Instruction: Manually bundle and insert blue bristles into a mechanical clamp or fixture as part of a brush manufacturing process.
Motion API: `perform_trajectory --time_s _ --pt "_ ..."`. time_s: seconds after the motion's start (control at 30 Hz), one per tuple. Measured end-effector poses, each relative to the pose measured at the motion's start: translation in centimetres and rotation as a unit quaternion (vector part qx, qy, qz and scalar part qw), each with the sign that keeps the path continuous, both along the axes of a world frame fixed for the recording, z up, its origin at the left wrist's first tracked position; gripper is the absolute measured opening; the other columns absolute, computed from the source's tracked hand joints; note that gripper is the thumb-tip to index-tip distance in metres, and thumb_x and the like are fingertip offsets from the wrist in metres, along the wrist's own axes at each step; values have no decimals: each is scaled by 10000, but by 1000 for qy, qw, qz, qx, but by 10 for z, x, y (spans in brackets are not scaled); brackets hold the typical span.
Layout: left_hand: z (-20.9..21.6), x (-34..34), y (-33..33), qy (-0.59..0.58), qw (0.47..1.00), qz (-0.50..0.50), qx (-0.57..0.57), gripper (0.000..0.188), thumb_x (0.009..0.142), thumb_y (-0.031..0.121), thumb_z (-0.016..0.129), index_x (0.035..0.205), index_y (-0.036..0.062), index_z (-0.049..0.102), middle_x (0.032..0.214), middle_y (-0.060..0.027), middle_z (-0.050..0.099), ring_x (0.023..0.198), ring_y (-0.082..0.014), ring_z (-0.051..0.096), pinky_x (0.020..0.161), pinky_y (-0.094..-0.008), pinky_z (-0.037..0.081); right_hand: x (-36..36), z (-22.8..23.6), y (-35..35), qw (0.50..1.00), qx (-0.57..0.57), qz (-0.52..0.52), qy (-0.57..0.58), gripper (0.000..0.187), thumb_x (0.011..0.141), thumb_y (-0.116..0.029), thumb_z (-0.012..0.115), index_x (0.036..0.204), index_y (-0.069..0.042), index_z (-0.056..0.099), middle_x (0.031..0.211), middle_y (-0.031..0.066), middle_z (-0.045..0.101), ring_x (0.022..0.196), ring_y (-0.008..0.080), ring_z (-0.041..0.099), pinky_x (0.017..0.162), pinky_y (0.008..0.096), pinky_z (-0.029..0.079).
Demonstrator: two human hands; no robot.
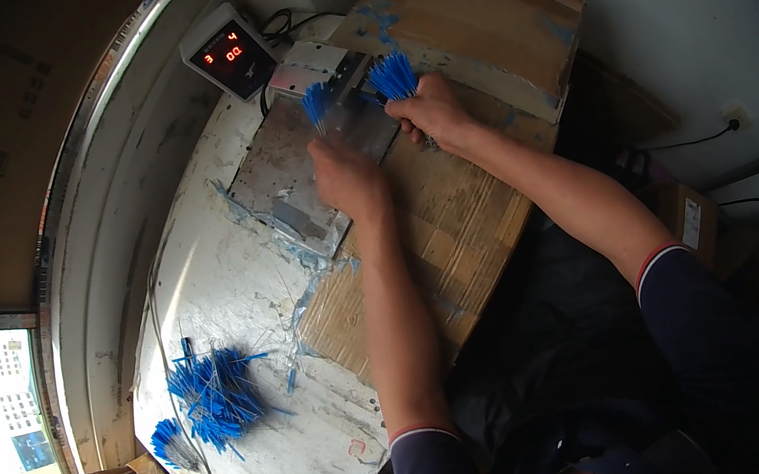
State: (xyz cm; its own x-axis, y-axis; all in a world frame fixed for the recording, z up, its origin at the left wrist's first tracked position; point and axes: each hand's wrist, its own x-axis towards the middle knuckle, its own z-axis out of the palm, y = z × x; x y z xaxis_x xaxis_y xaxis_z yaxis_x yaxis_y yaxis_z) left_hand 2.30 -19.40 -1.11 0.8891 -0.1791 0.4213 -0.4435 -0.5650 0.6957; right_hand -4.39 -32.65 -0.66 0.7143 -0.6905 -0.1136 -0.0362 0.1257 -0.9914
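Observation:
My left hand (349, 177) is closed around the thin pale stems of a small bundle of blue-ended wires (316, 102), slightly blurred, above a worn metal plate (272, 177). To its right, my right hand (435, 111) grips a thicker bundle of blue-ended wires (393, 76), the blue ends pointing up and away from me. Thin stem ends show below that fist. Both bundles are near the far end of the plate. A loose, tangled pile of the same blue-ended wires (217, 396) lies on the white table at the lower left, beside a smaller fanned bunch (170, 443).
A box with a lit red digital display (231, 55) stands behind the metal plate, with black cables beside it. Flattened cardboard (441, 211) covers the table's right part, and a cardboard box (474, 22) sits at the far right. A thin cord (162, 346) crosses the table's left side.

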Motion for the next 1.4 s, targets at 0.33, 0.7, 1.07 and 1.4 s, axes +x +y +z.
perform_trajectory --time_s 0.33,0.7,1.07,1.4 --pt "-5 3 0 -40 999 4 -10 180 998 173 539 947 3 574 938 -226 643 928 -442 604 789 -527 457 1 2 3 1000 13 -6 -7 169 813 -109 712 687 -67 608 601 32 596 501 121 591 421 274 451" --pt "-8 7 -1 -149 989 -1 -3 117 956 115 555 948 2 583 939 -224 635 932 -436 588 813 -525 441 3 -4 3 1000 17 -3 -13 149 832 -140 731 745 -57 643 634 44 624 520 135 613 441 281 469" --pt "-2 -2 -4 -66 991 -44 104 83 881 56 550 944 7 574 859 -224 668 826 -434 652 705 -542 497 -6 -13 7 997 -18 -16 -73 216 875 -208 729 748 -55 644 619 38 616 496 113 580 455 267 462" --pt "-7 -6 -3 -139 979 -72 128 107 940 115 535 939 30 599 897 -210 680 865 -425 660 748 -530 501 -5 -14 11 994 -86 -17 -59 354 909 -268 667 638 -46 611 502 45 582 423 140 584 414 315 453"
